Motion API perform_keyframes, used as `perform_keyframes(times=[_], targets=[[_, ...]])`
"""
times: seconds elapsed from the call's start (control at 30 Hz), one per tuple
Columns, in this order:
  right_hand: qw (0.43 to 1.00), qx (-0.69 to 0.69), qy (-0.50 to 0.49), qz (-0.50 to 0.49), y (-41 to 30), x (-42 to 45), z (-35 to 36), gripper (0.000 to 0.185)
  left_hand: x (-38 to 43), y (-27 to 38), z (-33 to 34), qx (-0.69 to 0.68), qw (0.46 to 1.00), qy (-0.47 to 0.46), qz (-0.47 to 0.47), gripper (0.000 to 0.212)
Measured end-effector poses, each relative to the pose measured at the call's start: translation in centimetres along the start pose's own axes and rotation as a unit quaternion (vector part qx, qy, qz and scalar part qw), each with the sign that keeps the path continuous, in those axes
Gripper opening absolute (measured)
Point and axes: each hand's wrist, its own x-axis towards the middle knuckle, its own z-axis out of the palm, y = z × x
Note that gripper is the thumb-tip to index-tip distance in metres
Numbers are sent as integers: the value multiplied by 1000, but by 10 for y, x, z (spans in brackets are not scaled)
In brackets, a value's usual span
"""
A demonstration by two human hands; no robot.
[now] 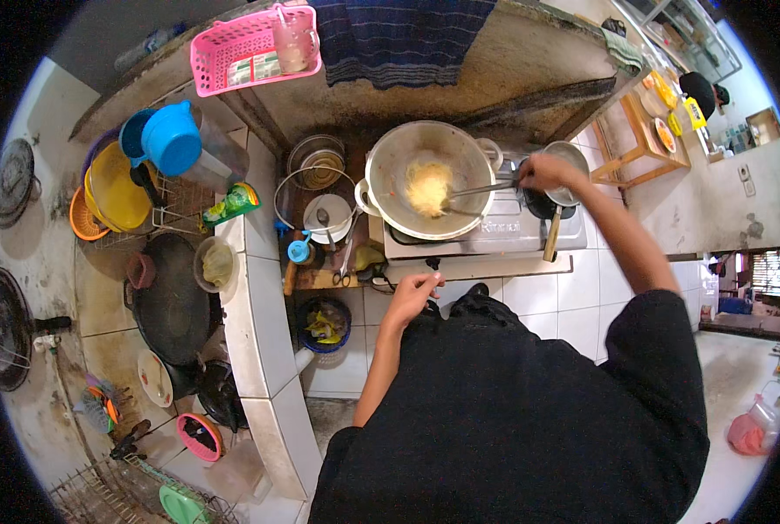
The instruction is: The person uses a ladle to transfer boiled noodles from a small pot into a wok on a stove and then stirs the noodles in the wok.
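Note:
My right hand [548, 171] grips the handle of a long metal cooking utensil [485, 189], whose far end reaches into the wok. The two-handled metal wok [390, 177] sits on the left burner of a Rinnai gas stove [521, 229]. A pale yellow, frothy mass of food [428, 188] lies at its bottom, and the utensil's tip touches it. Just in front of the stove's edge, my left hand [414, 298] hangs with curled fingers, near a black knob [433, 264]. Whether anything is between those fingers is hard to see. Below my right hand, a small saucepan [553, 226] stands on the right burner.
Left of the stove are a white bowl with a spoon [327, 216], scissors [344, 272] and a metal pot [316, 157]. A tiled ledge [249, 314] separates them from a washing area with a black pan [174, 298]. A pink basket [255, 49] sits on the wall.

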Motion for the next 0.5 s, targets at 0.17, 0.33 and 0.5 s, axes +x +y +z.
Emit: perform_keyframes(times=[0.17,0.33,0.5], targets=[[955,198,188,117,-35,-24,121,25,0,0,-2,0,999,15,32,36],[878,320,311,173,-82,-57,181,28,1,-11,-12,-15,999,31,3,36],[856,335,351,179,-108,-73,187,27,3,13,-12,1,1000,11,-9,37]])
